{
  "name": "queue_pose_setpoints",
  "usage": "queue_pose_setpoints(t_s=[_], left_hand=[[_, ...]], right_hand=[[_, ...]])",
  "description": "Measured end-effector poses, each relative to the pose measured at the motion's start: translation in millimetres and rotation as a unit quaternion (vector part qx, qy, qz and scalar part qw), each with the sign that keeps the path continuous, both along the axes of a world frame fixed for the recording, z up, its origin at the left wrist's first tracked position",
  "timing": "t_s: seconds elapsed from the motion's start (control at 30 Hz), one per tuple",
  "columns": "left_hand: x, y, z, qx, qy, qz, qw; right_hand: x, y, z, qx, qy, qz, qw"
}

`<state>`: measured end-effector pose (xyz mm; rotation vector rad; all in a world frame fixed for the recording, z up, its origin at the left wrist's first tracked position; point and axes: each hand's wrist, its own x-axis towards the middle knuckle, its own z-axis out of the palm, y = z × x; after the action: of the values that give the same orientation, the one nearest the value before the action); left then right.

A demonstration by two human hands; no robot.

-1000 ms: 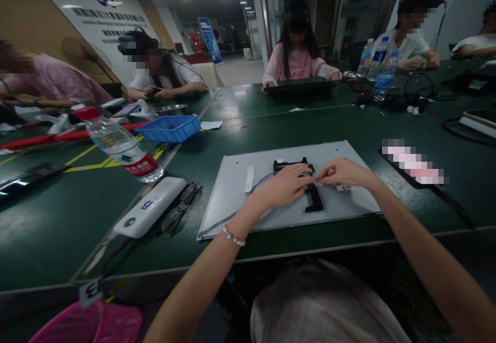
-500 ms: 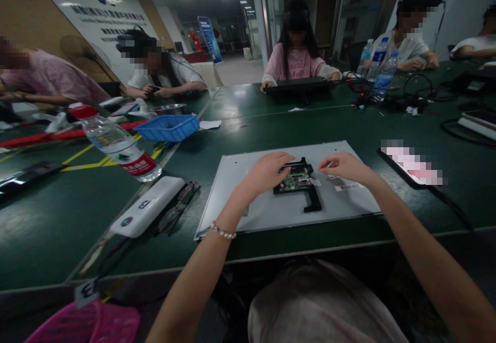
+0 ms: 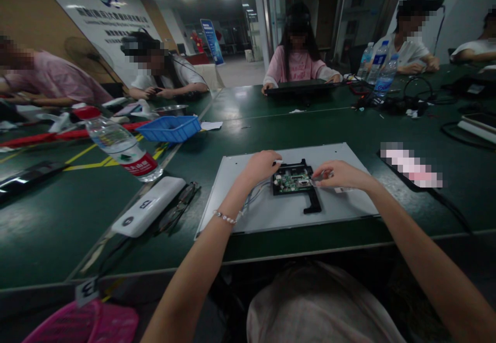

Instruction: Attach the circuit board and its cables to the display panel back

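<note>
A green circuit board (image 3: 291,181) in a black bracket (image 3: 313,202) lies on a flat grey-white panel (image 3: 248,219). My left hand (image 3: 263,167) is curled at the board's upper left corner, with a small white piece (image 3: 277,162) at its fingertips. Thin cables (image 3: 253,194) run across the panel below that hand. At the board's right edge, my right hand (image 3: 339,174) has thumb and fingertips pinched together beside a small pale tab. What it grips, if anything, is too small to make out. A white label (image 3: 344,190) shows partly under this hand.
Left of the panel are glasses (image 3: 180,206), a white power bank (image 3: 149,206), a tilted water bottle (image 3: 120,146) and a blue tray (image 3: 170,128). A phone (image 3: 411,167) with a cable lies on the right. Several people sit around the table.
My left hand has drawn back left off the board, uncovering more of it and the cables. My right hand has moved slightly down and left, onto the board's right edge.
</note>
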<state>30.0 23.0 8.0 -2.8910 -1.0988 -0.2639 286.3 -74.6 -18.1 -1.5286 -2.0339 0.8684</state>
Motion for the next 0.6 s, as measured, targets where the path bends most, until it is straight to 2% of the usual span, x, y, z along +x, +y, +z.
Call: queue_pose_setpoints(t_s=[0.27, 0.6], left_hand=[[6.7, -1.6, -2.2, 0.004, 0.045, 0.031, 0.998], [8.3, -1.0, -1.4, 0.024, 0.057, 0.023, 0.998]], right_hand=[[-2.2, 4.3, -9.2, 0.009, -0.006, 0.008, 1.000], [15.2, 1.0, 2.5, -0.043, -0.006, -0.063, 0.997]])
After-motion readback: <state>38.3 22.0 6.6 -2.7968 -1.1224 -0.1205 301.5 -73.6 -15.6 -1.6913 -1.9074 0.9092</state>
